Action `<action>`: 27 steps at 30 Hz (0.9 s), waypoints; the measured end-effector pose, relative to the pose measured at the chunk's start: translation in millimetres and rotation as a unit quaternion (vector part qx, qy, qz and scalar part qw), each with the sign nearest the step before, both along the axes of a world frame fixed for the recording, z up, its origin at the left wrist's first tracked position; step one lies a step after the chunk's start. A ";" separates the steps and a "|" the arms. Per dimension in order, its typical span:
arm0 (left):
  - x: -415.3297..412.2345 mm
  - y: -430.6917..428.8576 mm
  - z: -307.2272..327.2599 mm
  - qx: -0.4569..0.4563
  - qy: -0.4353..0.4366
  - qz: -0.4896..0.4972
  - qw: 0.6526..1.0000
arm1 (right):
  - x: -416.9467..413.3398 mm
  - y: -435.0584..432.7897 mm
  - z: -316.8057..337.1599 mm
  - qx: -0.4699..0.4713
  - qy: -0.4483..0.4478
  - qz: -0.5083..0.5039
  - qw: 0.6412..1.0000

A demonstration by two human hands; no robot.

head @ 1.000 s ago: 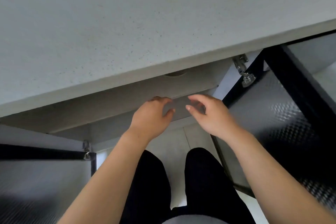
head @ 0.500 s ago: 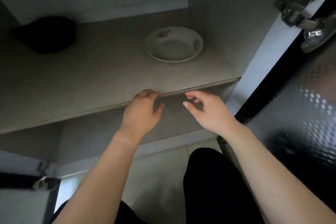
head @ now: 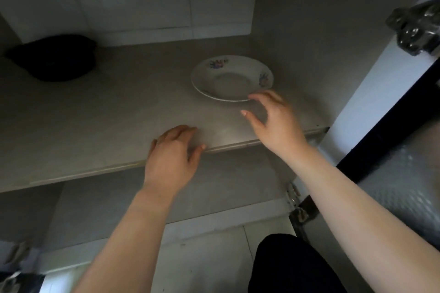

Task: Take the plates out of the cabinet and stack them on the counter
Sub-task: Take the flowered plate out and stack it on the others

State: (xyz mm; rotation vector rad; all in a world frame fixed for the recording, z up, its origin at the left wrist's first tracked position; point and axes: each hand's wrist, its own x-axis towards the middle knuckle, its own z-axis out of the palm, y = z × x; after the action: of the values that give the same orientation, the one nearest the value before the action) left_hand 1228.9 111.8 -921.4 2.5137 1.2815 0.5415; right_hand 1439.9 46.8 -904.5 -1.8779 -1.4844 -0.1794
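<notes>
A white plate (head: 228,78) with small flower prints on its rim lies on the grey cabinet shelf (head: 119,112), toward the back right. My right hand (head: 273,121) reaches over the shelf with fingers spread, its fingertips at the plate's near rim; it holds nothing. My left hand (head: 173,157) rests palm down on the shelf's front edge, fingers apart and empty.
A dark rounded object (head: 54,57) sits at the shelf's back left. The open cabinet door (head: 400,150) with a metal hinge (head: 414,28) stands at the right. A lower compartment (head: 166,197) lies beneath the shelf, then pale floor tiles (head: 202,264) and my dark-clothed leg (head: 297,266).
The view has dropped from the countertop's underside into the cabinet. My right hand has moved forward from the shelf's edge to the plate's near rim. My left hand stays at the edge.
</notes>
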 end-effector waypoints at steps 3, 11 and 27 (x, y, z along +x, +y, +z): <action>4.0 -0.7 0.8 -0.005 0.009 -0.010 1.000 | 5.0 18.6 5.2 0.008 -0.041 0.008 0.999; -7.5 0.6 -12.8 0.037 0.013 -0.026 0.999 | 11.9 47.4 5.2 -0.069 -0.102 0.026 0.992; -9.0 -0.4 -10.8 0.039 -0.019 -0.028 0.999 | 13.7 26.8 -7.8 -0.022 -0.085 0.039 0.995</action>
State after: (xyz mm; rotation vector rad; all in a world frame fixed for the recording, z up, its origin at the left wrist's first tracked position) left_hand 1220.0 111.4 -932.2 2.5814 1.1948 0.6362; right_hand 1453.6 73.6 -912.3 -1.8742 -1.6863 -0.2790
